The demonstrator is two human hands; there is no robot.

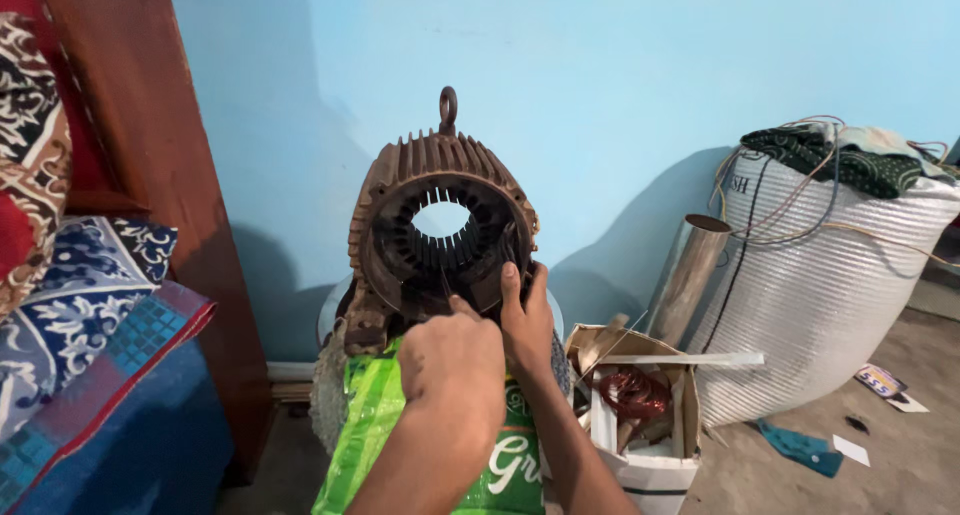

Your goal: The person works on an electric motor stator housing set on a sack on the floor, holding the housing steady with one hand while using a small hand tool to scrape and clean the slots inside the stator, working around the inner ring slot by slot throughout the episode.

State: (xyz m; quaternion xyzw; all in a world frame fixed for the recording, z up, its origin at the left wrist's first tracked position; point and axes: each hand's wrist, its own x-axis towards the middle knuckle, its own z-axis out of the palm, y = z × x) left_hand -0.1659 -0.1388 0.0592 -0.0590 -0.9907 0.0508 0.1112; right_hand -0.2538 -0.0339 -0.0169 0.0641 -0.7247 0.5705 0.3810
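Observation:
A rusty brown motor stator housing (pixel 400 190) with cooling fins and a lifting eye on top stands upright on a green printed sack (pixel 365 430). Its empty slotted bore faces me. My right hand (pixel 527 325) grips the lower right rim of the bore, thumb inside and fingers around the edge. My left hand (pixel 455 360) is curled just below the bore's bottom edge with its back towards me. Whatever its fingertips pinch is hidden.
A cardboard box (pixel 655 465) with coiled copper wire stands to the right. Behind it are a metal tube (pixel 690 270) and a big white woven sack (pixel 830 275) topped with wires and cloth. Patterned bedding (pixel 75 305) and a wooden board lie left. The wall behind is blue.

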